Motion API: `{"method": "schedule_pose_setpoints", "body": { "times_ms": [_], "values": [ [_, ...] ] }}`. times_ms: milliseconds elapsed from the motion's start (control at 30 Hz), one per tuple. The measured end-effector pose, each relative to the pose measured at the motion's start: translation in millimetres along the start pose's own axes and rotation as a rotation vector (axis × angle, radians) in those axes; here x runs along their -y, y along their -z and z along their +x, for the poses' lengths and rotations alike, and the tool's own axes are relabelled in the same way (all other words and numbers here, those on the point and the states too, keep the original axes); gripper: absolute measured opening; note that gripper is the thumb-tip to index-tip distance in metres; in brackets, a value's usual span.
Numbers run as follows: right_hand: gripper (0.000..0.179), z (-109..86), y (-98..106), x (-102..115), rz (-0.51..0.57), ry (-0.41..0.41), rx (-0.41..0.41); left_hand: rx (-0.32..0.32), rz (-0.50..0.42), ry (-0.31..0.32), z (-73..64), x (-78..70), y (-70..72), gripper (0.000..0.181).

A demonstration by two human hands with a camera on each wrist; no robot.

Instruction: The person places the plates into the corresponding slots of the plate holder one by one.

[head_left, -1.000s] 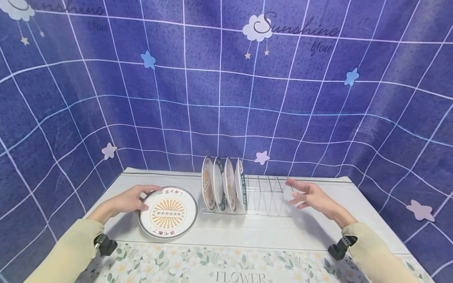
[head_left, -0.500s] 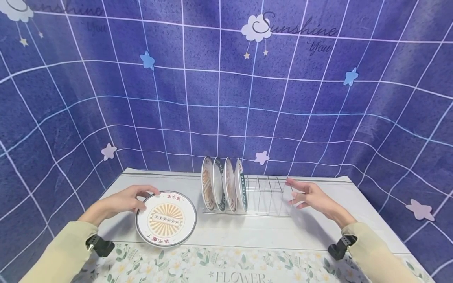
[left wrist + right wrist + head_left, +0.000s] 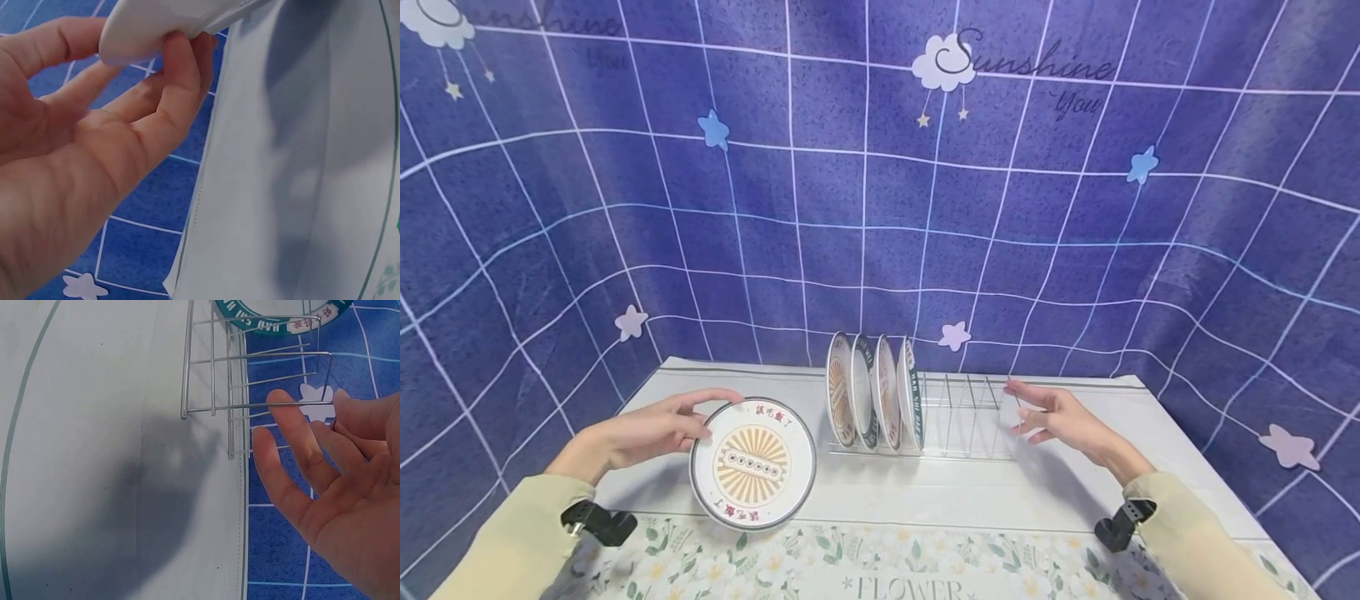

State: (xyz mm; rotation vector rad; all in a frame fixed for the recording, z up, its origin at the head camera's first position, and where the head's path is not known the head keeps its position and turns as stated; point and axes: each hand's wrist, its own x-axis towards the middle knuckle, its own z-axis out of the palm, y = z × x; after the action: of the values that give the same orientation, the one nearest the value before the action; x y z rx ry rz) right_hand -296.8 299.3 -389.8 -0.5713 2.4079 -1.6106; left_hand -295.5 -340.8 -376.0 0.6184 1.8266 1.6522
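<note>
A round white plate (image 3: 752,463) with a dark rim, an orange sunburst and red characters hangs tilted at the left in the head view. My left hand (image 3: 647,429) grips it by its upper left rim; in the left wrist view, fingers (image 3: 178,81) curl against the underside of the plate (image 3: 150,31). At the right end of a wire dish rack (image 3: 970,417), my right hand (image 3: 1060,421) holds the end wire between thumb and fingers. The right wrist view shows the fingertips (image 3: 284,400) at the wire of the rack (image 3: 212,369).
Several plates (image 3: 887,400) stand upright in the left half of the rack; the rack's right slots hold no plates. A white table cover (image 3: 925,492) lies beneath, with a floral strip (image 3: 850,554) in front. A blue grid curtain (image 3: 865,250) hangs behind and at both sides.
The plate has come up off the table and tilted to face the camera more. My left hand has shifted slightly left with it. The right hand and the rack stay put.
</note>
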Motion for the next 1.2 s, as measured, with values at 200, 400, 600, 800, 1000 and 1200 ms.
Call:
{"method": "schedule_pose_setpoints", "body": {
  "times_ms": [200, 400, 600, 800, 1000, 1200],
  "values": [
    [0.068, -0.1, 1, -1, -0.001, 0.001, 0.001, 0.106, -0.094, -0.101, -4.9, -9.7, -0.8, 0.064],
    [0.068, 0.5, 1, 0, 0.005, -0.004, -0.005, 0.129, -0.079, -0.118, -8.8, -17.6, -4.5, 0.066],
    [0.068, 0.5, 0, -2, 0.013, 0.003, 0.001, 0.150, -0.113, -0.092, -12.7, -24.6, -13.3, 0.067],
    [0.067, 0.1, 0, -4, 0.014, 0.009, -0.002, 0.090, -0.097, -0.087, -18.0, -29.8, -25.3, 0.068],
    [0.067, 0.1, 1, -2, 0.005, 0.006, -0.007, -0.038, -0.064, -0.053, -25.1, -33.0, -37.4, 0.069],
    [0.067, -0.8, 1, -2, 0.007, 0.006, -0.003, -0.104, -0.056, -0.043, -32.0, -33.8, -47.3, 0.070]
  ]
}}
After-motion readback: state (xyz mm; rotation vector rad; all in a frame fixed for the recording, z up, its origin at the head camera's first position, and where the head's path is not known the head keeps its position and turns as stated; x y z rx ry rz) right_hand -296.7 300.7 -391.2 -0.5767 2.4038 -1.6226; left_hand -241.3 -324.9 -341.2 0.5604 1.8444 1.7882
